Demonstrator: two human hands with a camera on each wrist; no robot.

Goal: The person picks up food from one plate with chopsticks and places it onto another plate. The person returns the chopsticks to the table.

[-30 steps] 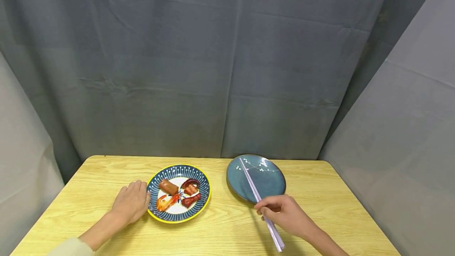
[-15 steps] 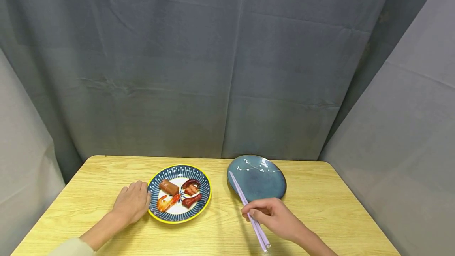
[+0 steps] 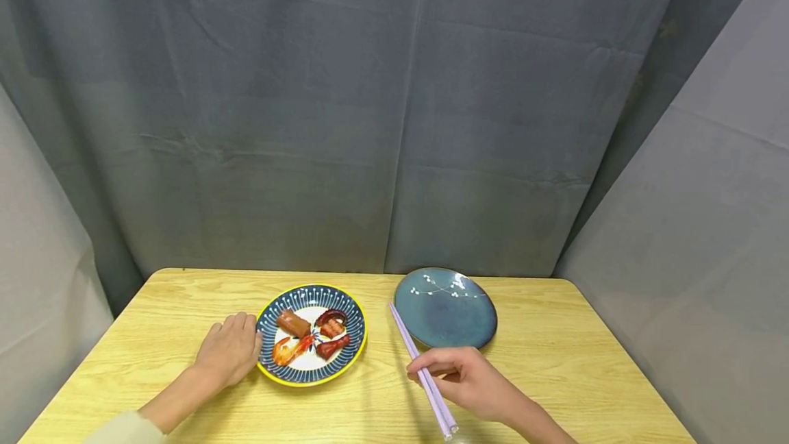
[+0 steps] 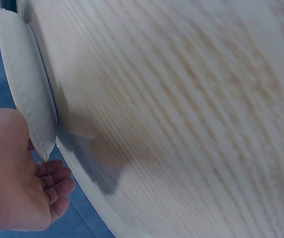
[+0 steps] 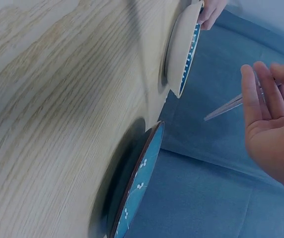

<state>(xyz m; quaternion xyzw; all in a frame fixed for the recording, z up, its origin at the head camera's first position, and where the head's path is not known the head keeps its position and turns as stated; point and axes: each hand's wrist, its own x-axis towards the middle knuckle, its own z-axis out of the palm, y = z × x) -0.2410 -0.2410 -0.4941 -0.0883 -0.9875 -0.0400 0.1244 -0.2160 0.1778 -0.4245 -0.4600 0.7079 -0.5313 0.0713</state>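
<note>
My left hand (image 3: 229, 350) grips the left rim of a blue-and-white patterned plate (image 3: 290, 379) with a yellow edge. In the left wrist view its fingers (image 4: 57, 179) curl at the rim of the plate (image 4: 30, 74). On the plate lie a shrimp (image 3: 291, 350), a brown roll-shaped piece (image 3: 292, 324), a curled dark red piece like a tentacle (image 3: 331, 321) and a small drumstick-shaped piece (image 3: 333, 347). My right hand (image 3: 465, 382) holds a pair of lilac chopsticks (image 3: 403, 331), tips close together, near the front-left edge of the dark blue plate (image 3: 446, 317).
The dark blue plate, with white blossoms, stands right of the patterned one on a light wooden table (image 3: 345, 416). A grey curtain (image 3: 296, 122) hangs behind the table, with paler cloth (image 3: 696, 245) at the sides.
My right hand has moved left and slightly nearer, bringing the chopstick tips from over the dark blue plate to its left edge. My left hand and the food stay where they were.
</note>
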